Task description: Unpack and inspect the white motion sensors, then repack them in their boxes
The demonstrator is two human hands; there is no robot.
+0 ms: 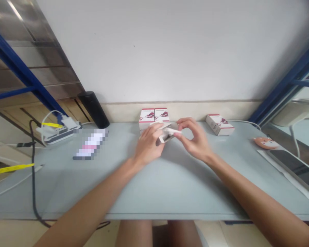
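Small white carton (165,138) is being held with its near end open, above the middle of the worktop (154,193), between the person's two hands; whether its underside is touching the surface cannot be determined. The left hand (147,144) is wrapping around the carton from its left side, fingers curled closed against it. The right hand (195,141) is working at the open end: its thumb and index finger are closing nearly together on a white flap (174,131), while the remaining fingers are curling behind. The carton's contents are not showing clearly.

Two red-and-white boxes (161,115) are standing side by side just behind the left hand, which is partly hiding them. A single red-and-white box (220,125) is resting apart, beyond the right hand, near the wall (175,51).

To the left, a black cylinder (94,109) is standing near the wall, a white power strip (63,134) is lying beside it with plugs and cables attached, and a flat, pixelated object (90,145) is lying in front. At the far right, an orange animal-face item (265,142) is sitting beside a dark flat device (295,168), which is lying over a white sheet (285,175).
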